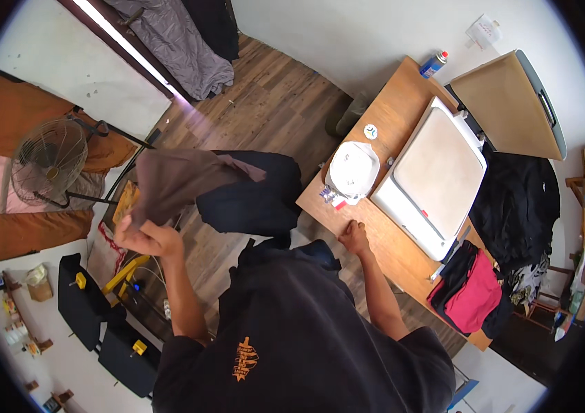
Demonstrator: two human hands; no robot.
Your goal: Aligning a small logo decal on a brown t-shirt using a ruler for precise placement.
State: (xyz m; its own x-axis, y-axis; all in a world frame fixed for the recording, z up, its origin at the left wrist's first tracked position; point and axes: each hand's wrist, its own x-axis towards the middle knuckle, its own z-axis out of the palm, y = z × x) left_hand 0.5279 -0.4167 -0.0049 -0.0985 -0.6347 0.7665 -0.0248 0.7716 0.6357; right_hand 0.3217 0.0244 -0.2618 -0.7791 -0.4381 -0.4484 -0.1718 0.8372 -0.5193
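Gripping a thin brownish-grey fabric piece (pixel 172 182) left of frame centre (probably light and limp, best held by an edge), the left hand (pixel 151 238) clamps its lower end, while the right hand (pixel 355 238), grip unclear, sits at the brown wooden tabletop's (pixel 401 261) edge.

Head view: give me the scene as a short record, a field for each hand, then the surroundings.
Left hand: holds soft greyish-brown cloth
Right hand: by the edge of the brown wooden table; contact unclear
On table: white rectangular machine with beige pad, lid raised; round white container; red fabric
Far end: blue spray can with red cap
Left side: round wire-cage fan
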